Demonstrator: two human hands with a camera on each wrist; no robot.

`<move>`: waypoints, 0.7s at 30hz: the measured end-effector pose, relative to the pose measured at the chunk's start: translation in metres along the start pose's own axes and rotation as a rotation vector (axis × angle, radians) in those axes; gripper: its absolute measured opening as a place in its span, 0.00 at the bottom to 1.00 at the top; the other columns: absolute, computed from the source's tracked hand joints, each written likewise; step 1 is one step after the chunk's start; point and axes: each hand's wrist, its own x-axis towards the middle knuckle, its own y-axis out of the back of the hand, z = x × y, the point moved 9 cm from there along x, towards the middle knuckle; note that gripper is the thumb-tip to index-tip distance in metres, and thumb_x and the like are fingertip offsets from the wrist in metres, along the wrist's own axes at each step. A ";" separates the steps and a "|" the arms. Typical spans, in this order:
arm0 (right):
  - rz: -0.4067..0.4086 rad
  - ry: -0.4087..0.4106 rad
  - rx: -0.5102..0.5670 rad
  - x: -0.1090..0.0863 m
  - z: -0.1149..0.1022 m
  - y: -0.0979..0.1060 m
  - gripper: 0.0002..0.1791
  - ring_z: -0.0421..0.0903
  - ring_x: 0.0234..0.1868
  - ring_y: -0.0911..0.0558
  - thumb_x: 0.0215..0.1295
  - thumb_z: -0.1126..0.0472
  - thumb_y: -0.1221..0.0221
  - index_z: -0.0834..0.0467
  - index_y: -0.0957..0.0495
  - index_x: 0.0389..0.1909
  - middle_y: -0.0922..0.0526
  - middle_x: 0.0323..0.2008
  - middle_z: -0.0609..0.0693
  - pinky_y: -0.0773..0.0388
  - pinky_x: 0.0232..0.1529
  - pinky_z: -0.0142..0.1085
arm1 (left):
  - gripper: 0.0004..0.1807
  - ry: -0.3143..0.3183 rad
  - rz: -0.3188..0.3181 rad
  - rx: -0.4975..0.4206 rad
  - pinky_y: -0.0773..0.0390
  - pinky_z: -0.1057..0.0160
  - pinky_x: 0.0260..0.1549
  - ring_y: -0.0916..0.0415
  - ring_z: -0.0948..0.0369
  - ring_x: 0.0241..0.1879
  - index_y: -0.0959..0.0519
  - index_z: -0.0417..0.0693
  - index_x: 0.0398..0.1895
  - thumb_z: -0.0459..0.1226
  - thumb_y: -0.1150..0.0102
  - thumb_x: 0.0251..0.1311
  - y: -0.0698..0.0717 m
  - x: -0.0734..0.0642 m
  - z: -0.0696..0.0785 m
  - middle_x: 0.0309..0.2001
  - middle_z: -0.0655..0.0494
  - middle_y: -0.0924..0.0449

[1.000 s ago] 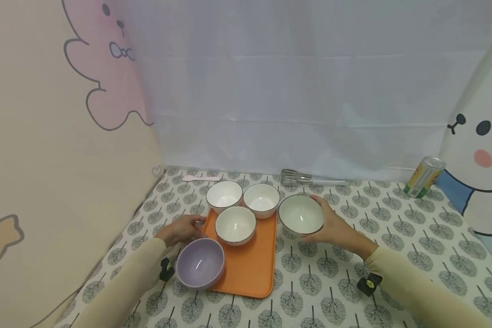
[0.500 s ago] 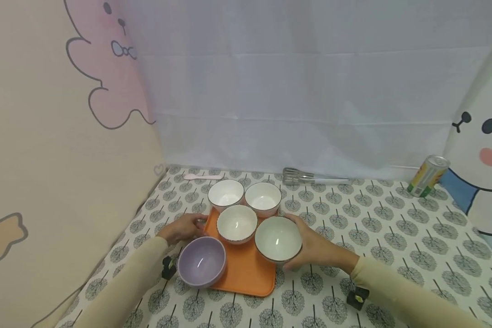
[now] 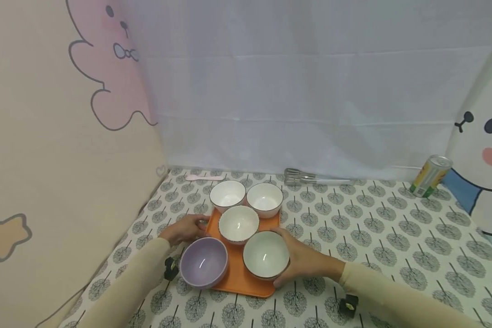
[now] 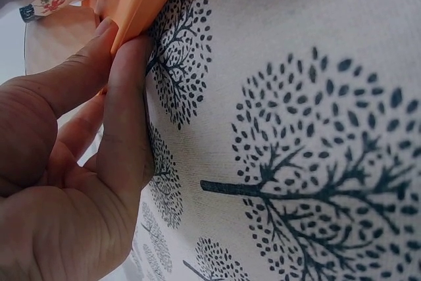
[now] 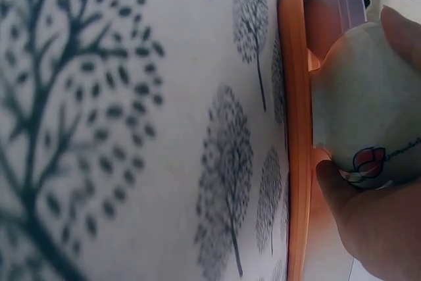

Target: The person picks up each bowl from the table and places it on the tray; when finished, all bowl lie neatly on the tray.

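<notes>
My left hand (image 3: 187, 229) pinches the left rim of the orange tray (image 3: 239, 283) between thumb and finger, as the left wrist view shows closely. With my right hand (image 3: 298, 258) I grip a pale greenish-white bowl (image 3: 265, 254) by its right side, over the tray's front right part. In the right wrist view this bowl (image 5: 365, 97) has its base at the tray. A purple bowl (image 3: 203, 263) sits at the tray's front left, overhanging its edge. A white bowl (image 3: 238, 224) stands mid-tray, behind the gripped one. Two more white bowls, left (image 3: 228, 196) and right (image 3: 264, 199), are at the back.
A pink spoon (image 3: 204, 177) lies behind the tray on the tree-patterned cloth (image 3: 369, 237). Further right at the back lies a metal whisk (image 3: 297, 176) with a pale handle. A can (image 3: 430, 176) stands at the far right. Fabric walls close off the back and sides.
My right hand has carried the pale greenish-white bowl left and nearer, from beside the tray to over its front right part. The left hand keeps its grip on the tray rim.
</notes>
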 end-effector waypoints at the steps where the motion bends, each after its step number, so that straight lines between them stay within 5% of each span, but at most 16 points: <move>1: -0.008 0.003 0.005 0.001 -0.001 -0.002 0.71 0.52 0.63 0.29 0.36 0.51 0.17 0.60 0.55 0.76 0.34 0.65 0.53 0.36 0.64 0.55 | 0.42 -0.003 -0.003 -0.004 0.16 0.60 0.37 0.19 0.52 0.41 0.34 0.40 0.72 0.31 0.28 0.53 0.000 0.001 0.001 0.44 0.43 0.22; 9: -0.055 0.006 0.001 0.000 0.000 -0.016 0.72 0.51 0.64 0.30 0.34 0.51 0.16 0.60 0.54 0.76 0.33 0.64 0.48 0.38 0.66 0.54 | 0.42 0.014 0.001 -0.004 0.16 0.59 0.39 0.19 0.51 0.42 0.34 0.41 0.73 0.31 0.27 0.52 -0.006 0.004 0.006 0.45 0.44 0.21; 21: -0.070 -0.028 -0.228 -0.001 0.001 -0.016 0.80 0.59 0.74 0.42 0.32 0.45 0.17 0.64 0.62 0.79 0.45 0.74 0.62 0.46 0.71 0.58 | 0.40 0.021 0.035 0.008 0.17 0.60 0.38 0.20 0.53 0.41 0.33 0.40 0.72 0.29 0.28 0.53 0.000 0.003 0.001 0.44 0.45 0.21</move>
